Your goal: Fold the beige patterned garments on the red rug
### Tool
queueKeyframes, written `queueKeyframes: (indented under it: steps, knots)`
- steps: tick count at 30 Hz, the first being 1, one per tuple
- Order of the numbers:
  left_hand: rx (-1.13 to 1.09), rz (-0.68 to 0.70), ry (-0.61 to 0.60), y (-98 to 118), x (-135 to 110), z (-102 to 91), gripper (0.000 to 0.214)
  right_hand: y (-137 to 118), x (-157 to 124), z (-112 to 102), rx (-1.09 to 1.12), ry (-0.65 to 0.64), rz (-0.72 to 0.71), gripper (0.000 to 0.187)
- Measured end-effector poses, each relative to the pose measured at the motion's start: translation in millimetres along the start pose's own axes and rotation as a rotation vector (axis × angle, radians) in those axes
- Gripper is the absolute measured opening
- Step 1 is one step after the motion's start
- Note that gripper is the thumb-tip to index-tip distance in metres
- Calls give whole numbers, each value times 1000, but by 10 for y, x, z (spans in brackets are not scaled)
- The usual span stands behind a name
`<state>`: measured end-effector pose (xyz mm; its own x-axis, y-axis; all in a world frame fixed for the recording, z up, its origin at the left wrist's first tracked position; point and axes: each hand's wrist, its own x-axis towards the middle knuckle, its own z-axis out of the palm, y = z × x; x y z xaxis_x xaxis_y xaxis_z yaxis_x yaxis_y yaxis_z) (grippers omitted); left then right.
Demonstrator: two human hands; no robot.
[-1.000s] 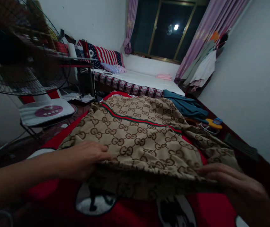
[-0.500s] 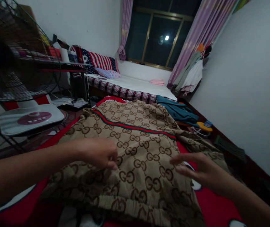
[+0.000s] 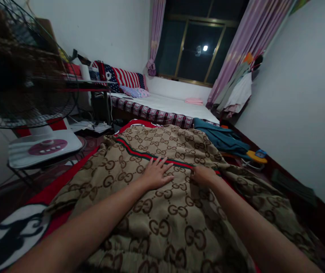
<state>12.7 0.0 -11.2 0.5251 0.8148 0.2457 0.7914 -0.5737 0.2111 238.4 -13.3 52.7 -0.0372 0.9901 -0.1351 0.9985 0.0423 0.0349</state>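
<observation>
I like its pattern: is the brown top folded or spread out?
Spread out: the top lies wide over the red cover, its stripe running across, one sleeve out to the right.

A bedroom in a home. At 12 o'clock, a bed (image 3: 165, 101) bearing a pillow (image 3: 136, 92); towards 1 o'clock, a window (image 3: 198, 62) flanked by purple curtains (image 3: 158, 34); at 2 o'clock, clothes (image 3: 240, 94) hung by the wall (image 3: 296, 94); at 10 o'clock, an electric fan (image 3: 26, 89) before what appears, in dim light, to be a cluttered desk (image 3: 90, 89).
</observation>
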Motion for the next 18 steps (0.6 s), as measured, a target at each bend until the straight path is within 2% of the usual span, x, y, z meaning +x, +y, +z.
queueKeyframes:
  steps: [1, 3, 5, 6, 8, 10, 12, 14, 16, 18]
  knots:
    - [-10, -1, 0, 4, 2, -11, 65, -112, 43, -81, 3, 22, -9, 39]
    - [-46, -1, 10, 4, 14, -32, 61, -351, 100, -100, 67, 204, -61, 40]
    - [-108, -7, 44, -22, 34, -37, 49, -545, 114, 78, 166, 409, -101, 43]
    - [-153, -19, 73, -44, 46, -38, 42, -605, 112, 211, 211, 467, -100, 43]
    - [-248, -61, 132, -104, 71, -61, 35, -645, 110, 474, 275, 480, -79, 42]
    - [-302, -105, 202, -186, 86, -145, 35, -605, 121, 645, 335, 472, -79, 40]
    - [-264, -144, 308, -302, 67, -321, 40, -540, 143, 703, 399, 490, -106, 37]
    - [-150, -217, 448, -469, -11, -580, 45, -494, 161, 695, 453, 517, -125, 35]
    - [-4, -361, 549, -691, -160, -870, 46, -478, 170, 675, 487, 536, -131, 34]
    - [126, -579, 553, -950, -363, -1111, 42, -483, 175, 671, 504, 546, -129, 33]
